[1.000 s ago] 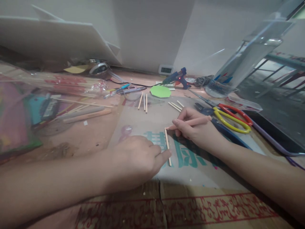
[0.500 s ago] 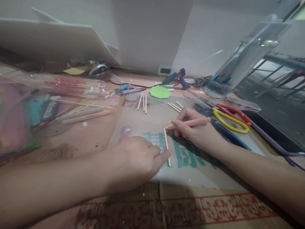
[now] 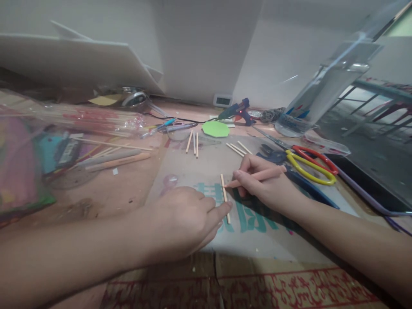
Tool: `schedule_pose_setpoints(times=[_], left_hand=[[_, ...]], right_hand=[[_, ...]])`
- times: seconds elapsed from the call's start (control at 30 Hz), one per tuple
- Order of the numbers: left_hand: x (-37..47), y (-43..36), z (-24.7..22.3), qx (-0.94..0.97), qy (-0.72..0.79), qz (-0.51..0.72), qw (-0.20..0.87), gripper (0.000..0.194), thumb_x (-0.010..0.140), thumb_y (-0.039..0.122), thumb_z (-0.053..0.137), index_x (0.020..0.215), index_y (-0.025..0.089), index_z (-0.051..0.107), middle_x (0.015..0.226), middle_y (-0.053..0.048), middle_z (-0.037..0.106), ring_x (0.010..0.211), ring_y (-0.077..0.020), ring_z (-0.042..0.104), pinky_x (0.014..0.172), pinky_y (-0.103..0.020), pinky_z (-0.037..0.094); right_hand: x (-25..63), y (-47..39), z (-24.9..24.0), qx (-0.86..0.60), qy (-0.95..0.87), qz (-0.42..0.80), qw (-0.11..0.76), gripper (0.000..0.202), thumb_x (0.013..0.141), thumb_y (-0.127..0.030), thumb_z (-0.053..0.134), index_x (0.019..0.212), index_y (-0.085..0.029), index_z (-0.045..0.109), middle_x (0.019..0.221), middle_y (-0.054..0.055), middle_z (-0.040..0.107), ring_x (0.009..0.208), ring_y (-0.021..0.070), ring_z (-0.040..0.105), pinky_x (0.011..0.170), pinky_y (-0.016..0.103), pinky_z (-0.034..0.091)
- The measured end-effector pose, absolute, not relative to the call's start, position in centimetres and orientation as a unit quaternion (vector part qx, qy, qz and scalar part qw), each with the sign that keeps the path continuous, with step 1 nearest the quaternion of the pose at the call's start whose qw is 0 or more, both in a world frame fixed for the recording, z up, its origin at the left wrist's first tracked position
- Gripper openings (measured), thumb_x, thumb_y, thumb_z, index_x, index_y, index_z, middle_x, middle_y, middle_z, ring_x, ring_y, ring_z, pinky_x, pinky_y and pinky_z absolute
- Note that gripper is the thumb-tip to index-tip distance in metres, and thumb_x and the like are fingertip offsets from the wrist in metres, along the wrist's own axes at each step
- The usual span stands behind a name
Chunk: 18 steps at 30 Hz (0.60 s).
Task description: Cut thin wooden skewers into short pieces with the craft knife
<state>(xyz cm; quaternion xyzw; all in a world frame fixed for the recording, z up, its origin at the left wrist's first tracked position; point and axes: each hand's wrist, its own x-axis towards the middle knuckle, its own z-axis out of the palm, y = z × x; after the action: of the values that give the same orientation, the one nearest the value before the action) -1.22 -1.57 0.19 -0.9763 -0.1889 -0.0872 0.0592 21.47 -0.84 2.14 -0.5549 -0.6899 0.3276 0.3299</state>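
A short wooden stick (image 3: 222,184) lies on the translucent sheet (image 3: 180,171), over teal lettering. My left hand (image 3: 186,219) rests on the sheet with a fingertip pressing the lower part of this stick; its other fingers are curled underneath and partly hidden. My right hand (image 3: 257,176) grips a peach-coloured pen (image 3: 270,173), whose tip touches or nearly touches the stick's right side above my left fingertip. Further back on the sheet lie several more sticks, one group (image 3: 197,144) at centre and another (image 3: 236,149) behind my right hand.
Scissors with red and yellow handles (image 3: 310,176), pliers (image 3: 272,153) and a phone (image 3: 370,184) lie right. A glue gun (image 3: 236,110), green octagonal piece (image 3: 215,128) and clear bottle (image 3: 318,94) stand or lie behind. Bagged sticks (image 3: 96,118) are at left.
The pen tip in my right hand has moved from near the stick's upper end down along its side. My left hand stays on the stick. The view has tilted slightly.
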Motion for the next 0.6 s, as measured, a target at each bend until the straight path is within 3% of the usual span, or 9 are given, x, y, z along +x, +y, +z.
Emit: schedule_pose_setpoints(times=[0.17, 0.37, 0.6], left_hand=[[-1.6, -2.1, 0.6, -0.981, -0.143, -0.076, 0.111, 0.043, 0.092, 0.016, 0.054, 0.135, 0.012, 0.057, 0.079, -0.007, 0.073, 0.061, -0.0236, 0.064, 0.063, -0.037, 0.05], [-1.6, -2.0, 0.9, -0.985, -0.138, -0.048, 0.096, 0.039, 0.087, 0.013, 0.054, 0.125, 0.015, 0.062, 0.079, -0.006, 0.074, 0.06, -0.0223, 0.064, 0.068, -0.04, 0.053], [-1.2, -1.6, 1.7, -0.989, -0.115, -0.047, 0.08, 0.029, 0.087, 0.007, 0.052, 0.111, 0.014, 0.067, 0.075, -0.004, 0.074, 0.06, -0.0227, 0.067, 0.054, -0.033, 0.046]], right_hand=[[21.5, -0.8, 2.2, -0.549, -0.702, 0.315, 0.328, 0.028, 0.093, -0.036, 0.062, 0.071, -0.023, 0.049, 0.055, -0.001, 0.067, 0.052, 0.0131, 0.059, 0.049, 0.023, 0.04], [21.6, -0.8, 2.0, -0.541, -0.704, 0.322, 0.33, 0.029, 0.093, -0.037, 0.063, 0.071, -0.023, 0.049, 0.056, 0.0, 0.067, 0.053, 0.0138, 0.061, 0.049, 0.023, 0.041], [21.4, -1.0, 2.2, -0.553, -0.689, 0.33, 0.333, 0.031, 0.093, -0.039, 0.062, 0.07, -0.023, 0.048, 0.054, 0.0, 0.065, 0.051, 0.0135, 0.06, 0.048, 0.023, 0.04]])
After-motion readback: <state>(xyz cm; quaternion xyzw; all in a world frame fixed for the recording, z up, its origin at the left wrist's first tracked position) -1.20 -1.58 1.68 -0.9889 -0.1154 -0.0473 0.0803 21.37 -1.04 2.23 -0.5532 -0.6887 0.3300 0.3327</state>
